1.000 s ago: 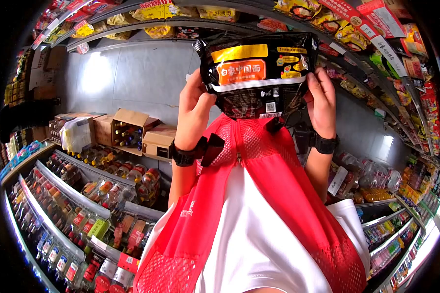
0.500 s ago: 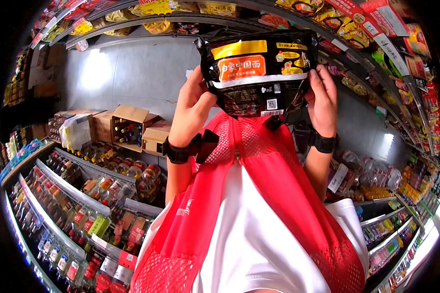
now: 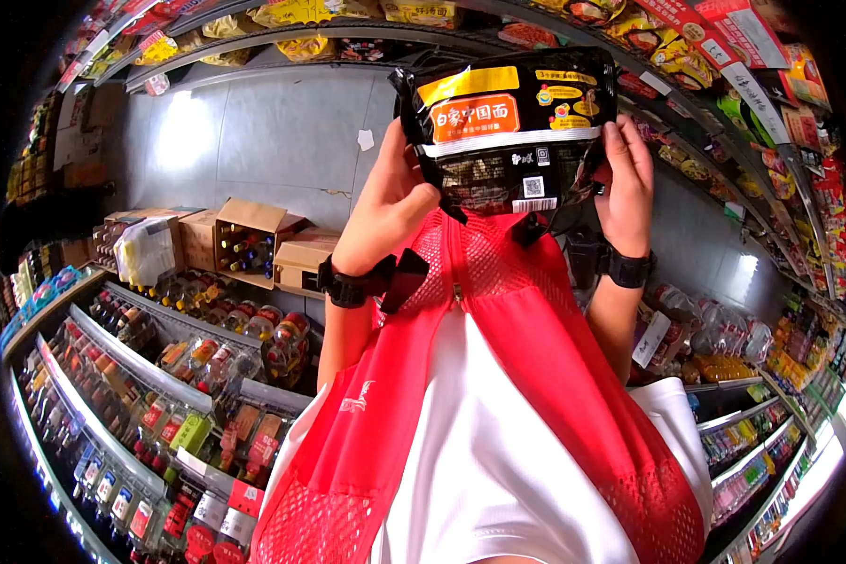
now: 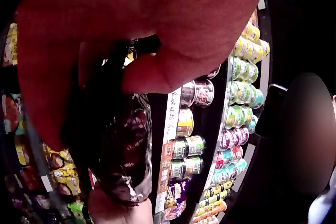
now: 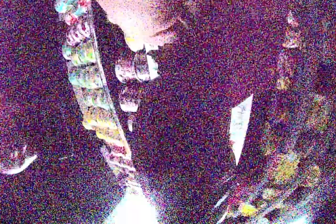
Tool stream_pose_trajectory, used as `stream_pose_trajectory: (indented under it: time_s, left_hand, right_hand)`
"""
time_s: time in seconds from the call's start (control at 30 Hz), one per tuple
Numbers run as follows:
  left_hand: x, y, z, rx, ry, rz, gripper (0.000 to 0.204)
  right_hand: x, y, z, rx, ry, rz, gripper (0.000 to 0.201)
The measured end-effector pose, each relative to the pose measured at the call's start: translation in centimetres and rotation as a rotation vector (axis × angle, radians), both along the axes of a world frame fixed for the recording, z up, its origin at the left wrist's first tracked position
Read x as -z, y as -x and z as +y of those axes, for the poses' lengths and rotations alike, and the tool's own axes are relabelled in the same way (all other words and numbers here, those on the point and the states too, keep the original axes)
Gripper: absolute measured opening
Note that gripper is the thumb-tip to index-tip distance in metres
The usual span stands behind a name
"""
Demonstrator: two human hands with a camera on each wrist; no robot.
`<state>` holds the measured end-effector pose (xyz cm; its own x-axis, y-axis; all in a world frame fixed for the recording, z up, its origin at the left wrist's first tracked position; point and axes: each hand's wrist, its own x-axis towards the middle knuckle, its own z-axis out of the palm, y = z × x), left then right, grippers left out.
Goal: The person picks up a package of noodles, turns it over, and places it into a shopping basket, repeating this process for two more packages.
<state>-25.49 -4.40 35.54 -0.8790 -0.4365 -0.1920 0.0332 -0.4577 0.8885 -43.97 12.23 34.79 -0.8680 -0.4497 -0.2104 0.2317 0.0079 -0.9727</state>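
Note:
A black noodle packet [image 3: 512, 127] with an orange label and a yellow strip is held up in front of the red vest in the head view. The left hand [image 3: 385, 202] pinches its left end, thumb on the near side. At its right end the right hand [image 3: 625, 188] grips the edge, fingers partly behind it. In the left wrist view the left hand [image 4: 136, 29] looms dark above the shiny packet [image 4: 126, 150], with part of the other hand at its bottom end. The right wrist view is very grainy; the right hand [image 5: 142, 8] shows at the top.
Shelves of noodle packets [image 3: 677, 66] curve along the top and right. Open cardboard boxes [image 3: 254, 221] with bottles stand on the grey floor [image 3: 254, 141] at left. Bottle shelves [image 3: 160, 348] fill the lower left, and large bottles [image 3: 714, 329] stand at right. A person is partly visible in the left wrist view.
Both hands and the packet have moved slightly up and to the right, and the packet's left end has tilted a little. Both hands have kept their hold.

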Motion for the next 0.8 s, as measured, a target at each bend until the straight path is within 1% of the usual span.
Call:
stream_pose_trajectory:
  time_s: [0.03,0.1,0.13,0.2,0.23,0.33,0.37,0.47,0.5,0.6,0.7,0.73,0.77,0.8]
  left_hand:
    - [0.2,0.3,0.1,0.020,-0.059,0.053,0.077]
    - [0.8,0.6,0.6,-0.001,-0.045,0.081,0.077]
    - [0.9,0.7,0.7,-0.011,-0.038,0.096,0.078]
    - [0.4,0.7,0.5,-0.011,-0.025,0.031,0.071]
    - [0.2,0.6,0.5,-0.011,-0.019,-0.002,0.068]
    - [1.9,0.7,0.1,-0.134,-0.055,0.002,0.051]
    - [1.7,0.8,-0.1,-0.160,-0.036,-0.009,0.027]
    - [3.0,0.3,-0.6,-0.113,-0.024,-0.028,0.011]
    - [3.0,0.2,-0.5,-0.144,-0.045,-0.006,0.005]
    - [2.5,0.2,-0.3,-0.259,0.060,-0.087,0.005]
    - [2.9,0.0,-0.7,-0.287,0.103,-0.079,0.005]
    - [2.8,-0.1,-0.7,-0.294,0.116,-0.084,0.005]
    - [2.4,-0.1,-0.6,-0.290,0.028,-0.024,0.006]
    - [2.0,0.1,-0.5,-0.296,0.009,-0.019,0.007]
  right_hand:
    - [0.0,0.0,0.0,-0.002,0.024,-0.008,0.035]
    - [0.0,0.0,0.0,-0.006,0.072,-0.024,0.034]
    - [0.0,0.0,0.0,-0.002,0.043,-0.008,0.034]
    - [-0.3,-0.1,0.0,0.006,-0.016,0.023,0.034]
    - [-0.5,-0.2,-0.2,-0.005,0.008,0.030,0.031]
    - [-0.8,-0.3,-0.4,-0.038,0.050,0.044,0.022]
    - [-0.6,0.0,-0.3,-0.049,0.044,0.044,0.019]
    - [-0.7,0.2,-0.5,-0.088,0.004,0.111,0.012]
    - [-0.9,0.1,-0.6,-0.102,-0.014,0.143,0.011]
    - [-1.3,-0.4,-0.7,-0.143,-0.090,0.188,0.011]
    - [-0.4,0.3,-0.4,-0.210,-0.261,0.458,0.013]
    - [-0.2,0.1,-0.4,-0.200,-0.257,0.451,0.015]
    - [-0.1,0.1,-0.5,-0.189,-0.251,0.444,0.016]
    - [0.0,0.1,-0.6,-0.178,-0.243,0.439,0.017]
